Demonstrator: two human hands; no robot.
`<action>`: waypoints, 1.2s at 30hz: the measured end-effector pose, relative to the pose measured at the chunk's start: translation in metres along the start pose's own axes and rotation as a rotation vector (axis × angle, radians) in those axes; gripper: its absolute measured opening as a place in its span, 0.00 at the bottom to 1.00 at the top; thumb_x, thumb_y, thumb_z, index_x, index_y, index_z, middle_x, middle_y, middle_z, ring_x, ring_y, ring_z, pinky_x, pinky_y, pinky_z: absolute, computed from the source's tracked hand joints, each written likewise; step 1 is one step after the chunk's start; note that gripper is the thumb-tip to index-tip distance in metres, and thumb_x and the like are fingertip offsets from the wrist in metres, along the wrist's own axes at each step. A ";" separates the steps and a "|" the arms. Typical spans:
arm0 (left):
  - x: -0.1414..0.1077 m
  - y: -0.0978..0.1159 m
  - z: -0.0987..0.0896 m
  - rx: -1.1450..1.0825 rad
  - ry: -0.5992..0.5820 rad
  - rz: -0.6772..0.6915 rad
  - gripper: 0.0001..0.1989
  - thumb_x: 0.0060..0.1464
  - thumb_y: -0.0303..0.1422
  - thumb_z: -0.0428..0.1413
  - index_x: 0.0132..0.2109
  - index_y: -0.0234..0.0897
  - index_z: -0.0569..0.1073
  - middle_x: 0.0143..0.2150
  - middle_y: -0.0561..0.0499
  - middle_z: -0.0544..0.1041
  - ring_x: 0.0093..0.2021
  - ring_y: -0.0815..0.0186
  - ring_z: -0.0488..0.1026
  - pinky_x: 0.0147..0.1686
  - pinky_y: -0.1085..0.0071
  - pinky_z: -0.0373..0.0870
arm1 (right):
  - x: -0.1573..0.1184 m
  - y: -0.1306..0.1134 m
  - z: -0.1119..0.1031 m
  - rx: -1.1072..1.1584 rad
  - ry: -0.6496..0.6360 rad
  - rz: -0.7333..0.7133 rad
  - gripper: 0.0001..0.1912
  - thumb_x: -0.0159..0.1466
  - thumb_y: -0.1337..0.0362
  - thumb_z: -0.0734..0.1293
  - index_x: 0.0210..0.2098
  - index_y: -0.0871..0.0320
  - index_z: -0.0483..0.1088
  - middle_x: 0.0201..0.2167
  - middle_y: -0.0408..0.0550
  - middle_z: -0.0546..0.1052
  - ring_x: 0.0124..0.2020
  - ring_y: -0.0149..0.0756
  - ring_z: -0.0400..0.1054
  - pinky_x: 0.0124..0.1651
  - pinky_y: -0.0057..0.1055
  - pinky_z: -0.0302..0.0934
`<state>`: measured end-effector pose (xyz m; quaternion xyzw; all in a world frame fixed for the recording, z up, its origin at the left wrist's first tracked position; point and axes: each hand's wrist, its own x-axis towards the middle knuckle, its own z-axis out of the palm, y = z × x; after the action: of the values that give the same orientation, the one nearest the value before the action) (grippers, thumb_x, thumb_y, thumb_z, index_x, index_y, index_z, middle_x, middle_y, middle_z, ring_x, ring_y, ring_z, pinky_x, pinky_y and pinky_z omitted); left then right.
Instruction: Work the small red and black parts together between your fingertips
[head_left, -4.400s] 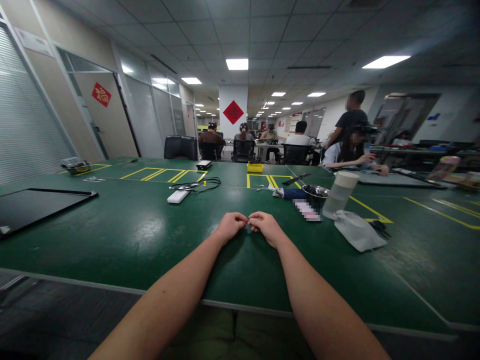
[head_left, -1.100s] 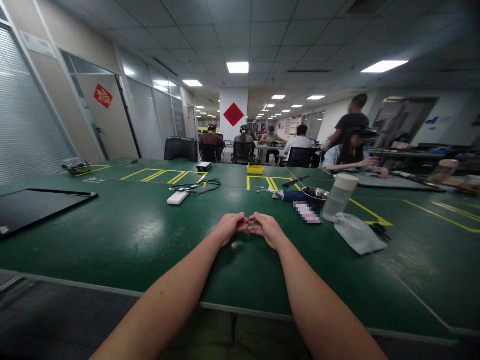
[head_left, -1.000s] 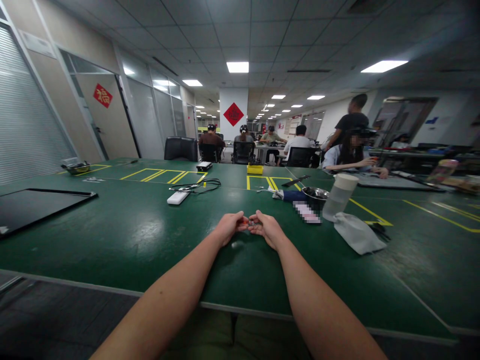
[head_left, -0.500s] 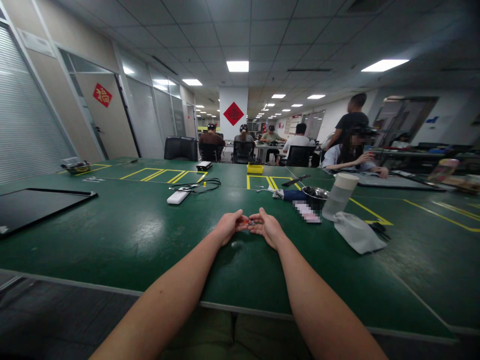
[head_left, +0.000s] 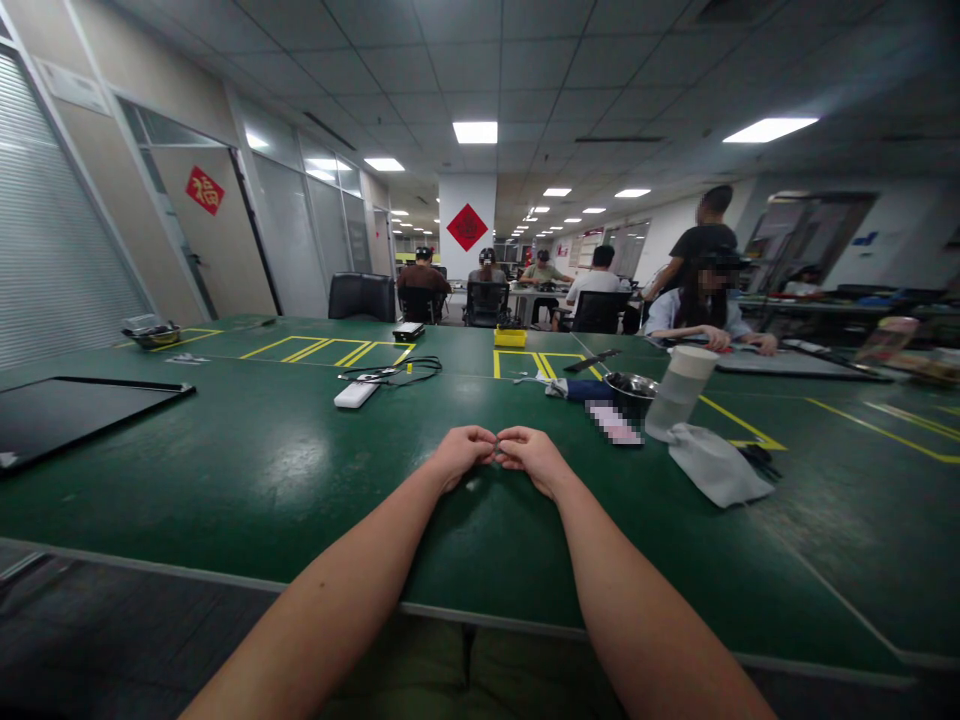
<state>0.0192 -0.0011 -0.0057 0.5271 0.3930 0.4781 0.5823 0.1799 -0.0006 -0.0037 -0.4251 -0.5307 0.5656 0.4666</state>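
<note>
Mid-frame | Left hand (head_left: 460, 456) and right hand (head_left: 534, 460) pinch a small, half-hidden item (head_left: 496, 446) | apparently fingertip work; next move likely demands steadiness

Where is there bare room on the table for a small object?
Bare tabletop lies between the black panel and left hand, nearer than the white block, and between the right arm and white pouch. Farther back, the bottle, metal bowl and blue bundle crowd together.

Green table (head_left: 187, 470), yellow bin (head_left: 511, 339)
</note>
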 end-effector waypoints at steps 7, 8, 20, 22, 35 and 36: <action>0.002 0.008 0.000 -0.304 -0.029 -0.120 0.09 0.53 0.30 0.54 0.31 0.27 0.75 0.28 0.44 0.75 0.30 0.70 0.74 0.37 0.74 0.73 | 0.002 -0.004 -0.002 0.195 -0.005 0.045 0.20 0.64 0.50 0.58 0.33 0.61 0.69 0.27 0.51 0.76 0.24 0.34 0.72 0.28 0.30 0.67; 0.003 0.008 -0.001 -0.335 -0.021 -0.138 0.11 0.55 0.32 0.53 0.31 0.26 0.74 0.29 0.43 0.75 0.30 0.69 0.74 0.37 0.75 0.73 | 0.002 -0.005 -0.002 0.228 -0.008 0.059 0.23 0.65 0.48 0.56 0.33 0.61 0.69 0.28 0.52 0.76 0.24 0.34 0.72 0.28 0.31 0.67; 0.005 0.003 -0.004 -0.308 -0.040 -0.089 0.08 0.53 0.30 0.57 0.34 0.26 0.74 0.30 0.44 0.75 0.30 0.70 0.74 0.38 0.75 0.73 | 0.000 -0.007 -0.002 0.270 -0.047 0.078 0.19 0.65 0.54 0.55 0.34 0.62 0.69 0.29 0.53 0.76 0.26 0.35 0.73 0.31 0.31 0.67; 0.004 0.001 -0.004 -0.241 -0.042 -0.051 0.04 0.47 0.25 0.60 0.33 0.27 0.74 0.31 0.45 0.76 0.30 0.70 0.75 0.37 0.75 0.72 | 0.001 -0.006 -0.001 0.239 -0.054 0.074 0.10 0.62 0.63 0.59 0.34 0.62 0.69 0.29 0.52 0.76 0.27 0.35 0.74 0.32 0.31 0.68; 0.003 0.006 -0.002 -0.277 -0.021 -0.110 0.06 0.51 0.25 0.54 0.31 0.25 0.75 0.29 0.43 0.76 0.27 0.71 0.74 0.34 0.76 0.73 | -0.001 -0.004 0.000 0.172 -0.029 0.052 0.12 0.61 0.57 0.64 0.34 0.61 0.69 0.27 0.51 0.76 0.26 0.35 0.74 0.29 0.29 0.68; 0.002 0.008 -0.002 -0.311 -0.014 -0.128 0.08 0.53 0.27 0.53 0.32 0.25 0.75 0.30 0.42 0.76 0.28 0.70 0.74 0.35 0.75 0.73 | -0.001 -0.005 -0.001 0.207 -0.025 0.064 0.16 0.63 0.53 0.61 0.33 0.62 0.68 0.26 0.52 0.76 0.27 0.36 0.74 0.28 0.30 0.68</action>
<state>0.0168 0.0015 0.0017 0.4080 0.3430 0.4913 0.6889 0.1810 -0.0010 0.0013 -0.3842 -0.4614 0.6374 0.4828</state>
